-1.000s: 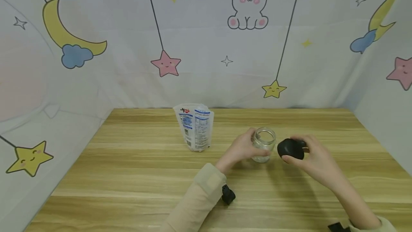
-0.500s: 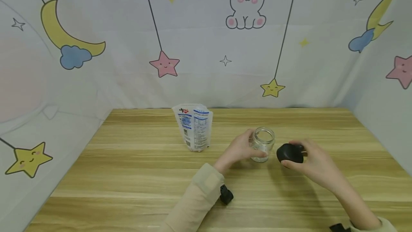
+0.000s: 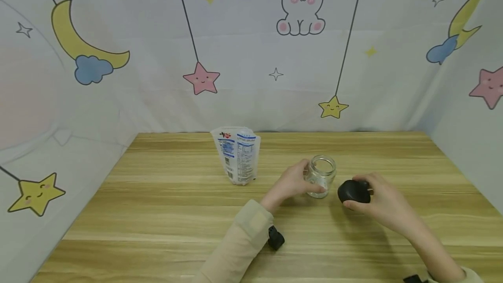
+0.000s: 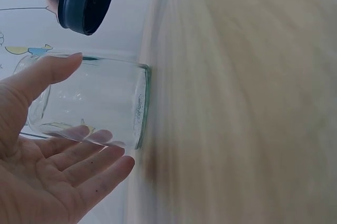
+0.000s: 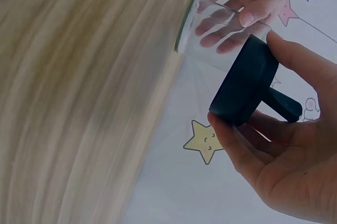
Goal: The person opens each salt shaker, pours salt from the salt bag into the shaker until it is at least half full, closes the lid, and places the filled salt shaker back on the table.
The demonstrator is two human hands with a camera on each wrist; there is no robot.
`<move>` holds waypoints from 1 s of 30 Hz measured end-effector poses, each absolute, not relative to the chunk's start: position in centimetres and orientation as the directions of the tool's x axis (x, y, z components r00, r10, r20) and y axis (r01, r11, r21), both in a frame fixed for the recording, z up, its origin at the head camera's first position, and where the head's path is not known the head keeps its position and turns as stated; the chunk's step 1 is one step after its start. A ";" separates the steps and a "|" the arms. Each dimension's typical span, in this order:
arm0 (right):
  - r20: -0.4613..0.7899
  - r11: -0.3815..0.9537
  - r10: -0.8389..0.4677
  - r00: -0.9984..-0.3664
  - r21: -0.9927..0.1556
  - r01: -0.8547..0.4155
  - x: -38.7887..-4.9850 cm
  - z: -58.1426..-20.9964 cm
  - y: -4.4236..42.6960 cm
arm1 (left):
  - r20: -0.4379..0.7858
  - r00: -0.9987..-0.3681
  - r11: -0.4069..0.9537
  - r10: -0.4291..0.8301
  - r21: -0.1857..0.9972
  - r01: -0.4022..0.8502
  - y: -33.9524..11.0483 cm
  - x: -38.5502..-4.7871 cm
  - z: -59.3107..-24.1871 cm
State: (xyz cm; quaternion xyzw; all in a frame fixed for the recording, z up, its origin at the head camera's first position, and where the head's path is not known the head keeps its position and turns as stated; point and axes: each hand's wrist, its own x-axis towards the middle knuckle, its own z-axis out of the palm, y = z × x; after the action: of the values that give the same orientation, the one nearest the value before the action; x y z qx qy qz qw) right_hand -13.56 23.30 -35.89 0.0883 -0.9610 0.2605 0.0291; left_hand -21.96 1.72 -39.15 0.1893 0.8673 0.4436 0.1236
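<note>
My left hand [image 3: 290, 182] is around the side of a clear glass jar [image 4: 97, 97], thumb on one side and fingers on the other. The jar stands upright on the table without a lid, and nothing can be seen inside it. To its right, my right hand [image 3: 387, 202] holds a black round cap-like piece with a short stem [image 5: 246, 79], gripping its rim between thumb and fingers. This piece is tilted and raised above the table, apart from the jar. Its underside [image 4: 100, 2] shows dark in the left wrist view.
A white pouch [image 3: 240, 156] with blue and red print stands upright on the wood-grain table [image 3: 157, 213], left of the jar. Behind the table hangs a white cloth [image 3: 251, 99] printed with stars, moons and a rabbit.
My right hand has sunk a little toward the table, bringing the black cap-like piece lower beside the jar. The left hand and the jar have stayed nearly where they were.
</note>
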 end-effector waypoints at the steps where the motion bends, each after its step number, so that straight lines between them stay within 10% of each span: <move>1: 0.102 0.848 -0.158 -0.982 -0.495 -0.188 -13.6 -36.0 23.3 | -0.049 -0.898 0.536 0.438 0.816 0.217 1.7 -22.0 -39.2; 30: 0.149 0.873 -0.205 -0.967 -0.419 -0.249 -13.2 -37.8 23.4 | -0.080 -0.881 0.484 0.466 0.857 0.178 1.2 -21.9 -39.5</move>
State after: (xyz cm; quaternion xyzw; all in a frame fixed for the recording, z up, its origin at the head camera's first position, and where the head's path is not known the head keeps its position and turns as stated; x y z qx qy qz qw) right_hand -13.25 23.41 -37.79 0.1173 -0.9665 0.2227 0.0499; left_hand -21.89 1.20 -39.50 0.1899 0.8478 0.4710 0.1526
